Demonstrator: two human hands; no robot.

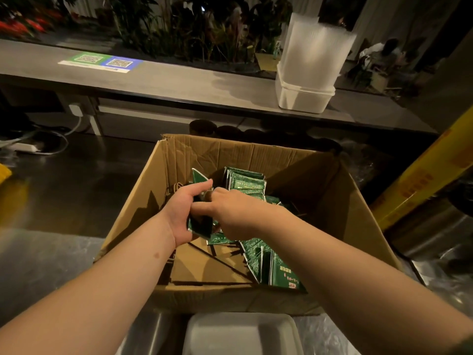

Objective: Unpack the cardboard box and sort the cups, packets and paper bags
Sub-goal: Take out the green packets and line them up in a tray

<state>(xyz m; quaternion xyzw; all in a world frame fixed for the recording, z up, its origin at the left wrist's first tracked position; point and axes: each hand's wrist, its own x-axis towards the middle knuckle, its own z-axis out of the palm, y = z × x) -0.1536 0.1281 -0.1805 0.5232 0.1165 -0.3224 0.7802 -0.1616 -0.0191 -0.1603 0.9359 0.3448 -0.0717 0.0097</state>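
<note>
An open cardboard box (332, 201) stands in front of me on a steel counter. Inside lie several green packets (247, 181), some stacked at the back and others leaning at the right front (277, 270). Both hands reach into the box. My left hand (184, 213) grips a small bundle of green packets (201, 226) from the left side. My right hand (230, 213) closes on the same bundle from the right, its thumb pointing left. Brown paper bag handles (178, 187) show by the box's left wall.
A white plastic tray (243, 334) sits just in front of the box. A tall stack of clear plastic cups in a white tub (307, 73) stands on the raised counter behind. A yellow carton (422, 180) leans at the right. Cables and a power strip (25, 147) lie at the far left.
</note>
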